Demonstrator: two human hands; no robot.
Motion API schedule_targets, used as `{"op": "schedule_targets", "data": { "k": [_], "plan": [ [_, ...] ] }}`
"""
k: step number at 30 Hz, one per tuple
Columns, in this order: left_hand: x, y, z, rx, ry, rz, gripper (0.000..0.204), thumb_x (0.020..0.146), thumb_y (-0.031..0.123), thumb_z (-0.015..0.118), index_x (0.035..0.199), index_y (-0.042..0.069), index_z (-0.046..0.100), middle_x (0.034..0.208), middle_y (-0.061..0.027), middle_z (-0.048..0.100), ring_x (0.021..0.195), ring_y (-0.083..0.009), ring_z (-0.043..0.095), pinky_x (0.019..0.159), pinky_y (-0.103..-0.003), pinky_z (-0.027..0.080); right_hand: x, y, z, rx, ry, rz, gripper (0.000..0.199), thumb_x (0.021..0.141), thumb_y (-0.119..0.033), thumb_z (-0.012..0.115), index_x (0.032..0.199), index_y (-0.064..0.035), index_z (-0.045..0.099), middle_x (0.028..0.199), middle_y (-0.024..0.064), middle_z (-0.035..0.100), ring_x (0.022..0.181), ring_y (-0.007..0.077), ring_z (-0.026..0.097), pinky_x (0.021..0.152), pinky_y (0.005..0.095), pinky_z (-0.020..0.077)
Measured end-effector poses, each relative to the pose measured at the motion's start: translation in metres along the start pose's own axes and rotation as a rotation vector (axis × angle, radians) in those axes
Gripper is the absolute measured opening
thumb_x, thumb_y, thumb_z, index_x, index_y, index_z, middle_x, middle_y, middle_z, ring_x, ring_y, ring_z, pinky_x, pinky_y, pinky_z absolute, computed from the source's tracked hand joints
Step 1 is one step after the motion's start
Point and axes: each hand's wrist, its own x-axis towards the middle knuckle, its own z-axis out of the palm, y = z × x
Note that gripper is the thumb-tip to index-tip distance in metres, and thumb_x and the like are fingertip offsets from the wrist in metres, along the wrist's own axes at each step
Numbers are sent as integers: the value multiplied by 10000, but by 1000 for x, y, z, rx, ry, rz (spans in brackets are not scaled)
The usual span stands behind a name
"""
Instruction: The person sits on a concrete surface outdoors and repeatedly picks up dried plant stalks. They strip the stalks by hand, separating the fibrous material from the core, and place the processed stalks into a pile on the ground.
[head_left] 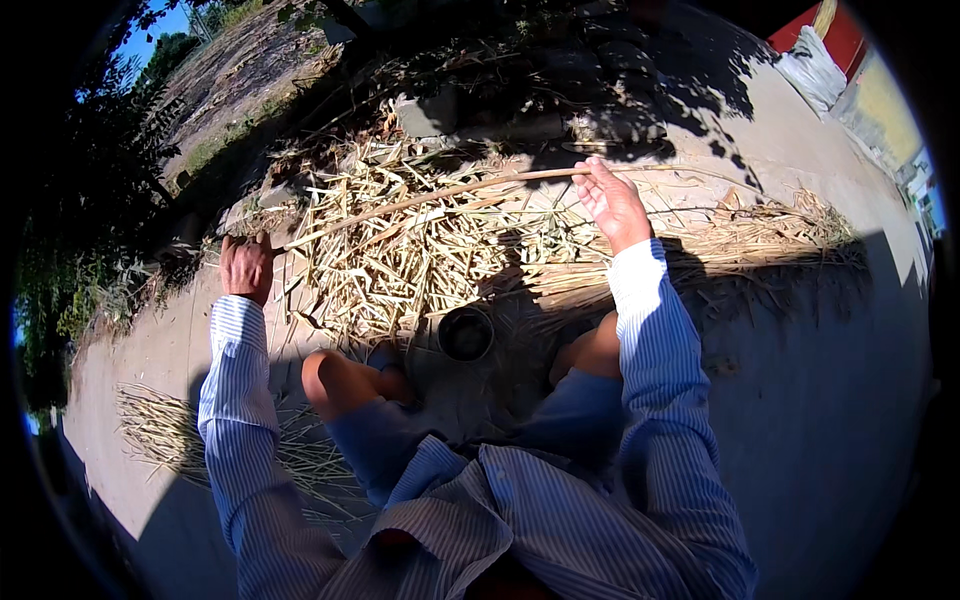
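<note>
A long, thin, dry plant stalk (440,194) stretches between my hands in a slight upward bow. At its left end, my left hand (247,270) is closed round it in a fist. My right hand (614,205) pinches it between thumb and fingertips, with the palm partly turned up. Past the right hand, a thinner part of the stalk runs on to the right. Under it lies a loose heap of pale stripped leaves and husks (400,270). A bundle of long dry stalks (740,243) lies to the right of the heap.
A round dark pot (466,334) stands between my knees. At the lower left, a pile of cut thin stalks (165,430) lies on the concrete floor (810,400). A stone block (427,113) and shaded brush are beyond the heap. A white sack (812,70) stands far right.
</note>
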Motion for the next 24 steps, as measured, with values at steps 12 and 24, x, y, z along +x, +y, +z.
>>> {"op": "schedule_targets", "data": {
  "k": [12, 24],
  "plan": [
    [77, 210, -31, -632, 307, 233, 145, 773, 208, 698, 814, 93, 620, 718, -42, 625, 700, -230, 591, 645, -362, 413, -8, 67, 38, 70, -217, 103, 236, 852, -211, 689, 986, -40, 596, 918, 83, 651, 813, 181, 635, 681, 275, 494],
    [75, 194, -23, -1329, 157, -149, 119, 812, 136, 706, 851, 46, 638, 763, -53, 673, 679, -170, 620, 661, -279, 462, 8, 62, 30, 16, -43, 74, 261, 845, -227, 701, 957, -17, 594, 901, 86, 656, 832, 195, 653, 692, 272, 507]
  ]
}}
